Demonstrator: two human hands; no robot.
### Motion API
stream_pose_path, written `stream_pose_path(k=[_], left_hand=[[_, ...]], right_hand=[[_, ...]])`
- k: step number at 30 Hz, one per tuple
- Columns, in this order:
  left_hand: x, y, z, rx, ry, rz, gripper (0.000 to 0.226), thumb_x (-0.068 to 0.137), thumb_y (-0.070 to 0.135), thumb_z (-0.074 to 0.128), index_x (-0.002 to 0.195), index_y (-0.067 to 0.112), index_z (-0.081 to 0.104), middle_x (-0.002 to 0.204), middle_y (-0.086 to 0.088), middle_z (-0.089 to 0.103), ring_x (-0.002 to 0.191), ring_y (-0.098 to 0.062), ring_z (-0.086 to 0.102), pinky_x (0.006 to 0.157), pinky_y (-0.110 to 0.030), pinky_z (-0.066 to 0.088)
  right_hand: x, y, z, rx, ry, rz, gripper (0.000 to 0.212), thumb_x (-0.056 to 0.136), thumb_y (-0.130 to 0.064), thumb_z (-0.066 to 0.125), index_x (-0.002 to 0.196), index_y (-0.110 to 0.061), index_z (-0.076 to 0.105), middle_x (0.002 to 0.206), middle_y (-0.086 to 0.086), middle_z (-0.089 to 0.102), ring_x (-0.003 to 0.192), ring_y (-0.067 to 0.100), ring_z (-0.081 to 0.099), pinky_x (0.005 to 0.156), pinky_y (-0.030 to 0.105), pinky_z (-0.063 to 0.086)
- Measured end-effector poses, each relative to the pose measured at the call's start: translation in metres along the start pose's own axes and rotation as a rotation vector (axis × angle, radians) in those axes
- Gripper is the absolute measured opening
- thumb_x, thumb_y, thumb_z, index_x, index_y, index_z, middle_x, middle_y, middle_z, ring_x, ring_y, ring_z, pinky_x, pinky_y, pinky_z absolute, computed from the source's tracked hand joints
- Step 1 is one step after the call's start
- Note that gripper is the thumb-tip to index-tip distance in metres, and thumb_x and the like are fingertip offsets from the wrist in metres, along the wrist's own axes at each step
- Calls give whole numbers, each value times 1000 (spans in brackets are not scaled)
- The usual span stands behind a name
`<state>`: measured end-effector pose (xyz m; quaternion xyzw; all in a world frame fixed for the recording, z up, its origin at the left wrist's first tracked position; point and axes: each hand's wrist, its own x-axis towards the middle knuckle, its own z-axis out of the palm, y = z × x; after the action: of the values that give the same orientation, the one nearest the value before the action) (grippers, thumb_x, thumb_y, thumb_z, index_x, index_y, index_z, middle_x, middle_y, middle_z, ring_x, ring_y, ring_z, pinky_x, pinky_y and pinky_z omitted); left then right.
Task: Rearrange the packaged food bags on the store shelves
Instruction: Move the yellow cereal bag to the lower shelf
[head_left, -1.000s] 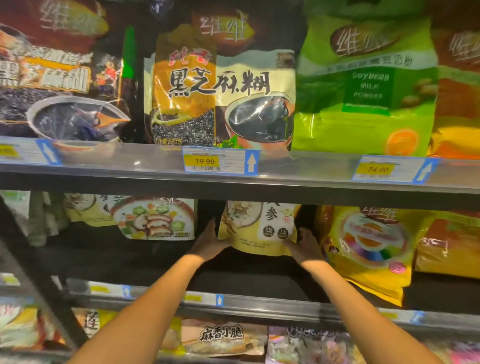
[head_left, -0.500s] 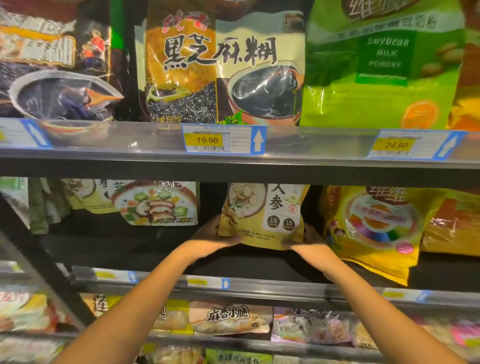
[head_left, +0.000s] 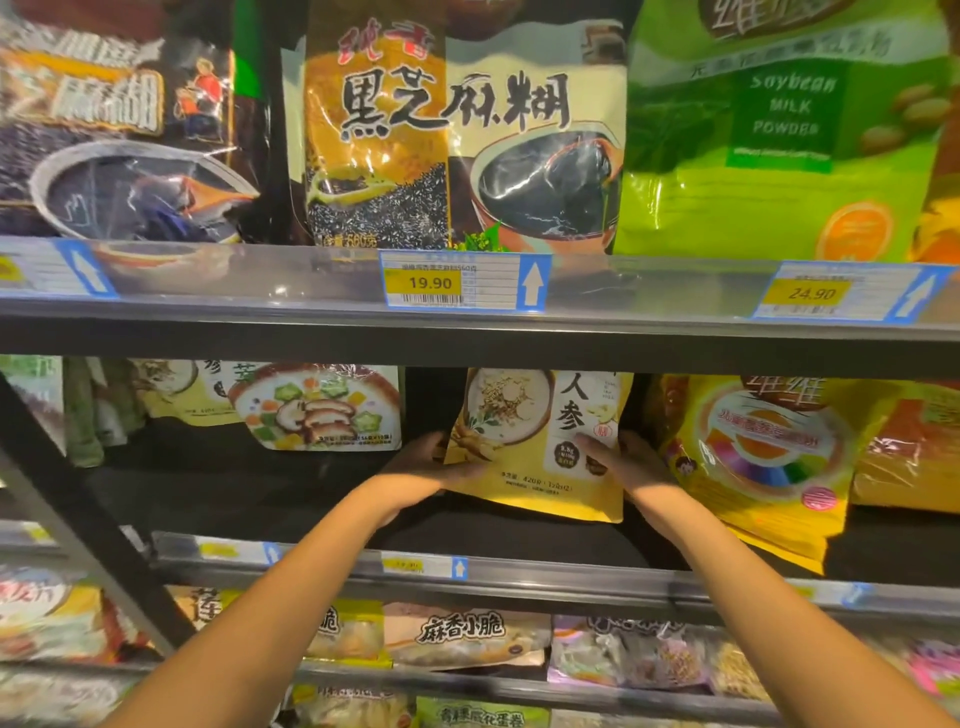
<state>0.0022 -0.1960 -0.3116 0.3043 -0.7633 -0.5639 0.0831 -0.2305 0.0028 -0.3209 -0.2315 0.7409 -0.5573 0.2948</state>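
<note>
A yellow ginseng cereal bag (head_left: 535, 457) with a bowl picture stands on the middle shelf (head_left: 519, 582), tilted with its bottom edge toward me. My left hand (head_left: 426, 465) grips its lower left edge. My right hand (head_left: 623, 460) grips its lower right side, thumb on the front. Left of it stands a bag picturing mushrooms and vegetables (head_left: 322, 408). A yellow bag with a rainbow ring (head_left: 763, 457) leans to the right of it.
The upper shelf (head_left: 311, 312) carries black sesame paste bags (head_left: 457, 140) and a green soybean milk powder bag (head_left: 779, 130), with price tags 19.90 (head_left: 431, 283) and 24.90 (head_left: 810, 293). Snack bags (head_left: 462, 634) lie on the lower shelf. A dark diagonal bar (head_left: 88, 514) crosses at left.
Both hands closed on the ginseng bag and drew its bottom forward and lower. The camera moved closer and tipped down.
</note>
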Motion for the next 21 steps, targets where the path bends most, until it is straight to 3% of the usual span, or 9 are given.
stream_pose_path(k=[3,5,7,9,11,16,19,21], left_hand=[[11,3,8,-49,12,-25,93,53,75,87,133,35,60,131,7,70,122,-16,63,110,-47,51],[13,6,18,-140,-26,-6,70,65,58,91,126,38,63,127,7,72,122,-16,64,113,-48,48],[17,6,23,-244,-58,-5,68,64,46,95,124,36,65,123,4,76,121,-20,67,112,-50,49],[19,4,26,-297,-69,-11,85,54,50,99,130,34,63,124,3,76,121,-23,68,109,-53,52],[18,4,27,-283,-51,3,87,53,54,98,130,35,63,123,5,76,122,-22,68,108,-53,52],[2,13,26,-255,-5,-4,56,68,45,92,115,41,62,120,8,73,117,-16,65,108,-47,51],[-14,16,26,-301,11,-7,41,81,33,87,114,39,62,116,6,75,111,-16,68,95,-40,59],[-26,16,27,-349,34,-16,39,84,25,85,116,32,66,106,2,80,101,-16,75,82,-33,63]], right_hand=[[0,-4,8,76,-86,-21,70,67,-56,87,128,-30,65,116,-3,78,109,22,74,102,52,55],[1,-4,11,91,-94,-47,55,75,-49,83,125,-33,66,116,-4,78,110,22,73,103,52,55],[3,-2,13,97,-79,-76,52,75,-49,83,123,-34,66,116,-5,78,110,21,73,101,51,56],[3,-2,14,71,-63,-90,52,74,-51,81,121,-35,67,114,-6,78,109,18,73,98,45,57],[0,-4,15,39,-66,-107,51,75,-51,79,121,-35,65,114,-8,77,107,15,72,93,39,58],[-4,-6,17,3,-36,-111,36,86,-46,76,119,-37,62,115,-11,73,106,13,68,97,38,54],[-14,-15,20,-36,-27,-109,36,90,-45,73,120,-35,58,113,-9,68,100,15,63,94,35,50],[-22,-21,22,-35,-14,-90,42,88,-46,74,124,-33,57,115,-6,68,106,19,63,99,38,50]])
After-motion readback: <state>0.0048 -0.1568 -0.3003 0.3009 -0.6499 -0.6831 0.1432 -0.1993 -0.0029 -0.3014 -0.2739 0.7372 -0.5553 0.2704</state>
